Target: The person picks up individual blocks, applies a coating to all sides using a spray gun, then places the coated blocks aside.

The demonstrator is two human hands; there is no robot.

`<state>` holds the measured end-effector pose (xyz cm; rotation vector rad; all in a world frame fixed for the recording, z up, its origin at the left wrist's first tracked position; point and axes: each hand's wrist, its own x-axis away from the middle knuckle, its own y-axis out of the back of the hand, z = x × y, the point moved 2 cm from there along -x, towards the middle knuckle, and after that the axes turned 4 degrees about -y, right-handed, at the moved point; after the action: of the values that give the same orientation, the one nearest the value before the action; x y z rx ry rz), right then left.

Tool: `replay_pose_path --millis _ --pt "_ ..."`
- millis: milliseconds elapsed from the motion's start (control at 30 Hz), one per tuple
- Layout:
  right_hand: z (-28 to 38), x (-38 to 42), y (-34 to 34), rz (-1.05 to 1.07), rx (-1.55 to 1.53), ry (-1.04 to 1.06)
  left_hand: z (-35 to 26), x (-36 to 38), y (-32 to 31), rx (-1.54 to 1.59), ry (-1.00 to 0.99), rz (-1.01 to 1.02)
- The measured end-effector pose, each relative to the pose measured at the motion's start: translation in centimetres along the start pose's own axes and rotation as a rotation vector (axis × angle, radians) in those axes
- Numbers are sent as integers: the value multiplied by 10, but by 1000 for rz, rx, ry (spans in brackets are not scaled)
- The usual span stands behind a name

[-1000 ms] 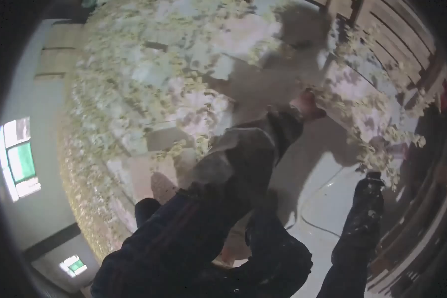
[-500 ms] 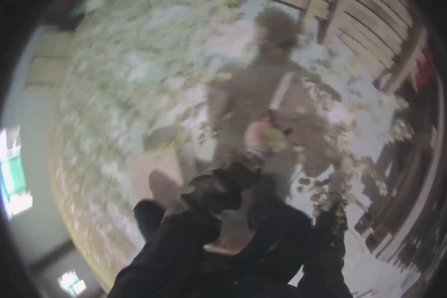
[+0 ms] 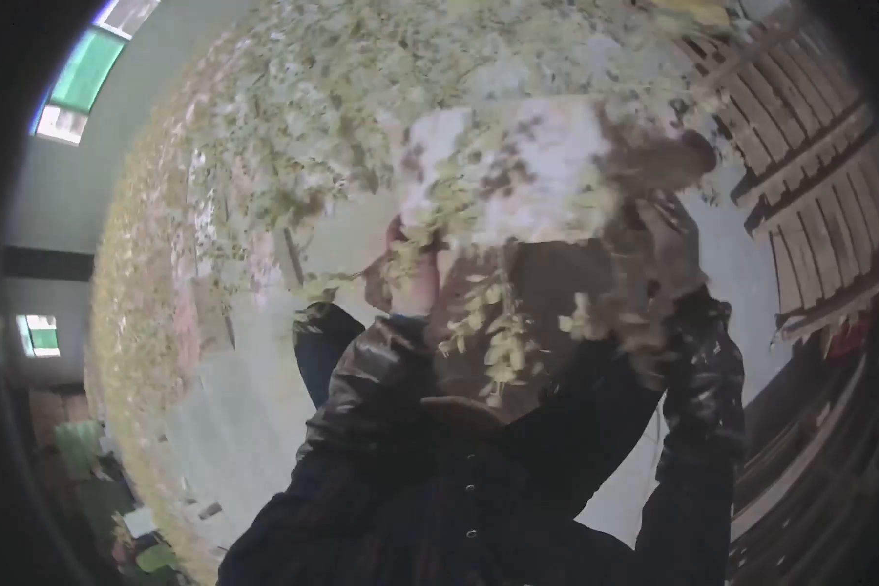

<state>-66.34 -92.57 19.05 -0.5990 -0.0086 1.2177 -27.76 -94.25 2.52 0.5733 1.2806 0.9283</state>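
Note:
A box-shaped thing, perhaps cardboard, is in front of my body, with a sunlit pale top (image 3: 547,176) and a shaded brown near side (image 3: 562,278). At its left edge, my left hand (image 3: 417,278) is closed on it, partly covered by leaves. My right hand (image 3: 666,239), smeared and in shadow, grips its right side. Leafy sprigs (image 3: 498,337) dangle over the near side, and more leaves lie on the top. Dark shiny sleeves cover both of my forearms.
A large heap of leafy stems (image 3: 293,117) spreads ahead and to the left. Wooden slatted pallets (image 3: 811,146) stand at the right. Grey floor (image 3: 230,420) shows at the lower left, and a wall with green-and-white windows (image 3: 86,70) is farther left.
The view has swung round. A hand earlier held a long pale object with a reddish end, which no longer shows. Both hands are now at the sides of the raised box.

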Motion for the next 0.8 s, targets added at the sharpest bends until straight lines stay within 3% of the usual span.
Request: replay_pose_path --millis 67,100,167,200,267,300,367,500,600,700,800 --pt "-16 -2 -41 -10 274 -359 42 43 -56 -1030 -479 106" --pt "-17 -1 -60 0 353 -448 61 68 -74 -1281 -591 154" --pt "-7 1 -92 -119 394 -495 91 109 -87 -416 -261 367" --pt "-5 -5 -99 -141 409 -502 95 119 -91 -194 -164 404" --pt "1 -14 -110 113 377 -388 103 136 -93 854 455 552" --pt "9 -18 -115 177 378 -353 101 130 -82 1130 610 567" --pt "33 -24 -135 277 549 -267 96 96 -38 630 462 1004" --pt "83 -14 -190 467 808 -294 104 73 -21 356 386 1295" --pt "88 -8 -206 533 944 -480 112 61 -8 398 315 1233" --pt "80 4 -231 534 873 -546 120 85 -56 479 421 1230" --pt "61 8 -220 459 919 -596 130 123 -97 371 322 907"
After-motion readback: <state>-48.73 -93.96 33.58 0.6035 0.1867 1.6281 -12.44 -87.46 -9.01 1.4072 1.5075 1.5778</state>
